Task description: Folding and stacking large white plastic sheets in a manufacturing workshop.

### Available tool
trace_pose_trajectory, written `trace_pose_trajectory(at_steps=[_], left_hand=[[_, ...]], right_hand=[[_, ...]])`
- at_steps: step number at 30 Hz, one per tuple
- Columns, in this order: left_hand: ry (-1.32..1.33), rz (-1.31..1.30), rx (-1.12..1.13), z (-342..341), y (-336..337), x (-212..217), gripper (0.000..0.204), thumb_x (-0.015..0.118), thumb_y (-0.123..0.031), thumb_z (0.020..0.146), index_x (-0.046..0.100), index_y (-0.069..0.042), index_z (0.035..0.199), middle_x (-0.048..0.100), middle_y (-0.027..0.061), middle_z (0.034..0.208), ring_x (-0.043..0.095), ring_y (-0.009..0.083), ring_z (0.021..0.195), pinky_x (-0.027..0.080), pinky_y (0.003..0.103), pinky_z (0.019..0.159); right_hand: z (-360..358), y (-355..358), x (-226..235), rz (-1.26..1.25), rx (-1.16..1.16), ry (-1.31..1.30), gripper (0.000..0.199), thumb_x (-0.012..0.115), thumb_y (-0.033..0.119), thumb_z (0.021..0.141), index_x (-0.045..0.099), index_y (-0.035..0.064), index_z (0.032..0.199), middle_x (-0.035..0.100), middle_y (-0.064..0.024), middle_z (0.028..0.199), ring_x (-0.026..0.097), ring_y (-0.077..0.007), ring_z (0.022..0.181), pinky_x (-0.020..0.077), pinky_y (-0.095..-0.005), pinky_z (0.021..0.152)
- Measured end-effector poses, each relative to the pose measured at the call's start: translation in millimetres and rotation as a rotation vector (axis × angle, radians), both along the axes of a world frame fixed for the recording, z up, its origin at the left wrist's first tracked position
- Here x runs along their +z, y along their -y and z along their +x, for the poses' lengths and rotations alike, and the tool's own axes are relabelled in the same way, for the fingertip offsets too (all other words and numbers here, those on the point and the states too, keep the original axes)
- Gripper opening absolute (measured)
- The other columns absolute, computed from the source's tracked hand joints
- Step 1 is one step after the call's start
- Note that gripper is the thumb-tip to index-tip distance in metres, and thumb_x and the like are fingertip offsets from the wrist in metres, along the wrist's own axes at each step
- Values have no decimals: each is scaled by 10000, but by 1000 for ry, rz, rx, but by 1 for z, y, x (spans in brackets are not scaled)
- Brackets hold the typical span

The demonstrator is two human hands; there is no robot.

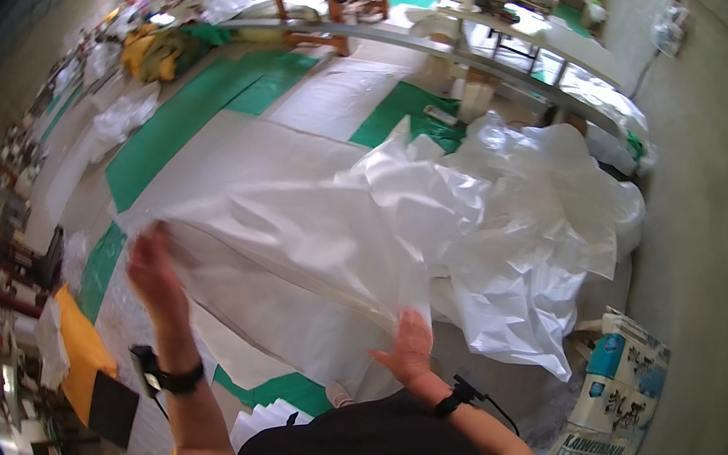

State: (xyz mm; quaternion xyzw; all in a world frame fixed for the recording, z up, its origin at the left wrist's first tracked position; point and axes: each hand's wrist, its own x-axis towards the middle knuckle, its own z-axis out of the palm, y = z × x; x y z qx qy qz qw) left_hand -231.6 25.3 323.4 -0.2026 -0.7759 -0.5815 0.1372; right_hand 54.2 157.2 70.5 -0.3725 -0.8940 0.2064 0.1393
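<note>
A large, thin white plastic sheet (309,219) stretches out in front of me, its near edge raised in folds between my hands. At that edge's left end, my left hand (158,282), slightly blurred, has its fingers closed on the sheet. My right hand (408,347) grips the edge farther right; its thumb sticks out to the left, and the plastic partly hides its fingertips. Beneath the raised edge lies another pale, flat sheet (311,328). Both wrists wear black straps with small devices on them.
Crumpled clear-white plastic (534,225) is heaped to the right, beside a grey wall (705,278). A printed white-and-blue sack (610,406) stands below it. Green floor sheets (182,125) lie at left. Work tables (534,36) stand at the back; yellow material (83,346) is lower left.
</note>
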Motion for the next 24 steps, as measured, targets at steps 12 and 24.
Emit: trace_pose_trajectory(at_steps=[12,24], left_hand=[[-337,-122,858,-114,378,78,405,538,-342,931,602,-40,1194,633,122,1126,609,205,953,478,320,865],[-375,-140,782,-45,365,52,444,315,-258,1000,401,-37,1375,457,182,1351,495,290,1188,420,357,982]], right_hand=[[-117,-7,-21,-509,820,53,201,499,97,793,637,71,937,650,-163,851,618,-354,795,474,-447,705],[-101,-182,387,304,233,-1320,229,603,-5,841,613,23,1068,650,-27,998,596,-72,768,464,-180,587]])
